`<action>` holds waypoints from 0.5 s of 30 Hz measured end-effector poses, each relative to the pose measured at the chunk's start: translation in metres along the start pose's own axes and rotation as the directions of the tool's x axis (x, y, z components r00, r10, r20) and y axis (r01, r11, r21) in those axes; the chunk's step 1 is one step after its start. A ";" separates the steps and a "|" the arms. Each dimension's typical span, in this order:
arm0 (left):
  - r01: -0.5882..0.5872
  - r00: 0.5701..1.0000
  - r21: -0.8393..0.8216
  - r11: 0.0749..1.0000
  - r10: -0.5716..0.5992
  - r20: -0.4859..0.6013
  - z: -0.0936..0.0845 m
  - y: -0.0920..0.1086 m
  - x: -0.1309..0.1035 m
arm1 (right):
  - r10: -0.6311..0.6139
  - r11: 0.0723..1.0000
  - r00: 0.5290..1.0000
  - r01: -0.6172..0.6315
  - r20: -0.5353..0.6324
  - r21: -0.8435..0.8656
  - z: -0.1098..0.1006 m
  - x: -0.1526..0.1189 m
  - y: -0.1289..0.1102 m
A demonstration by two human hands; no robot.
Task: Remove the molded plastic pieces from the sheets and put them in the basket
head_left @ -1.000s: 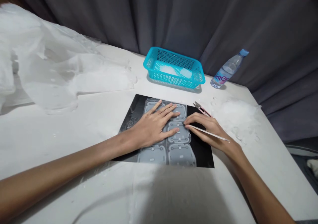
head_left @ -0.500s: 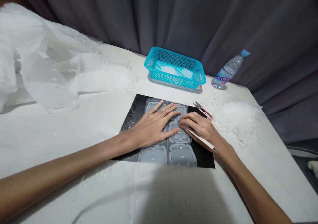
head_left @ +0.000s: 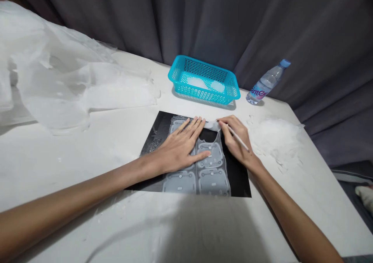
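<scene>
Grey sheet (head_left: 213,182) lies on the black mat (head_left: 240,181), around the middle of the desk (head_left: 116,224); your left hand (head_left: 182,144) is flat on it, fingers apart; your right hand (head_left: 236,136) is clamped on the white stick (head_left: 239,139) beside the pale flap (head_left: 212,126) at the sheet's far right corner; the blue basket (head_left: 201,94) and bottle (head_left: 266,82) stand near the desk's far edge.

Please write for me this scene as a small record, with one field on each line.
left hand: spread flat on the molded translucent sheet
left hand point
sheet: lies on a black mat; dark opening near its far right corner
right hand: holds a thin white tool, fingertips at the lifted film
beyond mat: blue basket with white pieces inside; upright bottle
right side: white scraps
left side: crumpled white film
</scene>
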State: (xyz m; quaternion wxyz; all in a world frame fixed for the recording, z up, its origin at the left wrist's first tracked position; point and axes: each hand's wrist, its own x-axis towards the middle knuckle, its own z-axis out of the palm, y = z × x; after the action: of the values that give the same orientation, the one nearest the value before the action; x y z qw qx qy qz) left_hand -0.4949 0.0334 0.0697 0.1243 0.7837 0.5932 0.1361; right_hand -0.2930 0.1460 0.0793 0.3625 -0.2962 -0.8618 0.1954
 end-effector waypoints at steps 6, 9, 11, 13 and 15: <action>0.015 0.999 -0.050 0.999 -0.016 -0.033 -0.002 0.000 -0.004 | 0.167 0.986 0.974 -0.162 -0.155 0.042 -0.008 0.002 0.013; 0.043 0.992 -0.166 0.985 -0.061 -0.106 -0.008 0.001 -0.006 | 0.182 0.972 0.975 -0.159 -0.124 0.174 -0.012 -0.005 -0.003; 0.094 0.980 -0.290 0.952 -0.141 -0.142 -0.012 0.001 -0.004 | 0.162 0.957 0.984 -0.138 -0.076 0.254 -0.012 -0.012 -0.019; 0.173 0.958 -0.448 0.877 -0.255 -0.131 -0.016 0.001 0.001 | 0.129 0.949 0.991 -0.119 -0.016 0.293 -0.010 -0.019 -0.033; 0.248 0.925 -0.592 0.766 -0.369 -0.090 -0.019 -0.001 0.009 | 0.092 0.933 0.994 -0.109 0.065 0.344 -0.008 -0.025 -0.043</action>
State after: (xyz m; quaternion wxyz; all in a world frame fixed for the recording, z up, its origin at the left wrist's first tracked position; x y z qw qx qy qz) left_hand -0.4999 0.0429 0.0880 0.3131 0.5833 0.6555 0.3633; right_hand -0.2888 0.0986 0.0960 0.3780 -0.2666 -0.8059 0.3695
